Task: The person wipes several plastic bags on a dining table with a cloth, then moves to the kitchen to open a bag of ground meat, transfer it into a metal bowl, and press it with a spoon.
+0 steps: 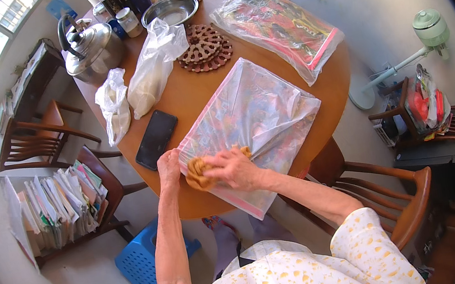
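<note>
In front of me a large clear plastic bag with pink edge strips lies flat on the round wooden table, its near corner hanging over the edge. Something colourful and patterned shows through it. My left hand pinches the bag's left corner at the pink strip. Under my right hand is a crumpled mustard-yellow cloth, pressed against the bag's near left part. The fingers of that hand lie over the cloth and partly hide it. A black smartphone rests just beyond my left hand.
Another clear bag with colourful contents lies at the far right. Two white plastic bags, brown trivets, a steel kettle, a steel bowl and several jars stand beyond. Wooden chairs and a blue plastic stool flank me.
</note>
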Motion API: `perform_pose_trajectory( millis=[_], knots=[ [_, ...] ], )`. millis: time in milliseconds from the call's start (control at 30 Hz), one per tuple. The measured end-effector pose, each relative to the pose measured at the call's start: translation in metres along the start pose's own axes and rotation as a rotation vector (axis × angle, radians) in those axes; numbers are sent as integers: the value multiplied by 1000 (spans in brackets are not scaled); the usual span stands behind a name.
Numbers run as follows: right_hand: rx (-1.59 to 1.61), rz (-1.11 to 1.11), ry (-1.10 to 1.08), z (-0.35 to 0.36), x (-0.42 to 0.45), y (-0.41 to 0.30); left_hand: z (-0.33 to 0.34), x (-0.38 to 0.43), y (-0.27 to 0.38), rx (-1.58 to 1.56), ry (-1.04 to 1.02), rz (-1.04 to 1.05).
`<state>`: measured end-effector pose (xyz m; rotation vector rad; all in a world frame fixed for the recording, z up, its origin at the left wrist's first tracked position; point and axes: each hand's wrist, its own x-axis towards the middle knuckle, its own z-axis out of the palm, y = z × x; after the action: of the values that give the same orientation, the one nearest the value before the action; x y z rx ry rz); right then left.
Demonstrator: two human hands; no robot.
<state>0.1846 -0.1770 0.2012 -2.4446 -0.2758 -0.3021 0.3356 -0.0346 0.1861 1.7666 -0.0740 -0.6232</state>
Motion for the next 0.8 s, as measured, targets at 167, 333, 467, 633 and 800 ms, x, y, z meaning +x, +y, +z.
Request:
perform_pose_trajectory(
  millis=[167,333,467,633,800],
  knots=[
    [-88,-230,-163,-17,-69,-17,8,-2,6,73,52,56],
    [95,-76,-414,-49,-107,-17,7,-2,12,86,43,56],
    [536,222,-260,-78,-86,-13,0,-7,4,-87,81,13],
    [345,329,282,-47,-18,2,26,-48,13,-734,-286,-168],
    [-64,242,225,3,4,-3,37,-79,-1,-437,-218,-191]
  ],
)
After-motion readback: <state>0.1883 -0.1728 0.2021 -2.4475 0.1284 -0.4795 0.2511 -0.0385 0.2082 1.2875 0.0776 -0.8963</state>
